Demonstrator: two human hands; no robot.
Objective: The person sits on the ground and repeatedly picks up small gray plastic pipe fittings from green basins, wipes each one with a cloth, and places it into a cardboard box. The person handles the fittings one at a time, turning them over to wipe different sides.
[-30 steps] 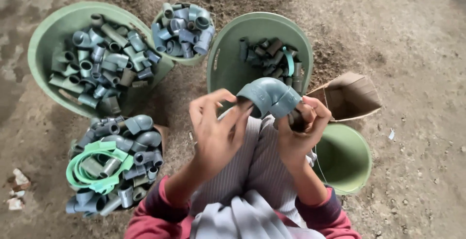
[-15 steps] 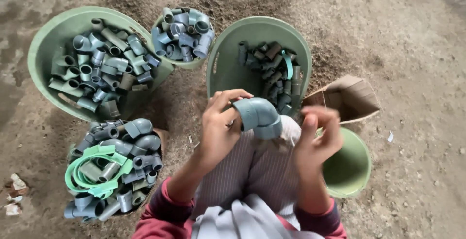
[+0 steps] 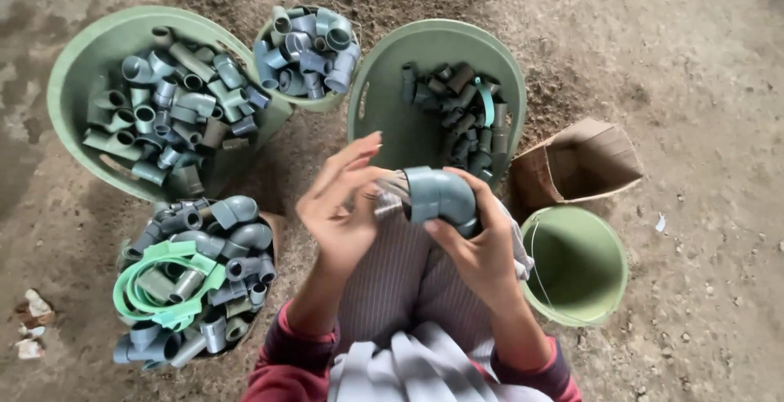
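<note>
**Operator A:** Holding position first: which hand has the pipe elbow?

**Operator B:** Right hand. Its fingers are curled around the grey pipe elbow from below and from the side, thumb on the near face. The elbow sits above the lap, in front of the middle green tub.

**Operator A:** Left hand state?

**Operator B:** Left hand is mostly open, fingers spread and raised. Its fingertips are just beside the open end of the elbow, by a small ribbed part there. I cannot tell whether they touch it.

**Operator A:** Surrounding containers?

**Operator B:** Large green tub at far left, loaded with grey pipe fittings. Small green bucket beside it, also full of fittings. The middle tub holds a smaller batch along its right side. Near left, a heap of fittings with a light green strap lying on top. Near right, an empty green bucket, and a torn cardboard box just behind it. All rest on a dirt floor.
</note>
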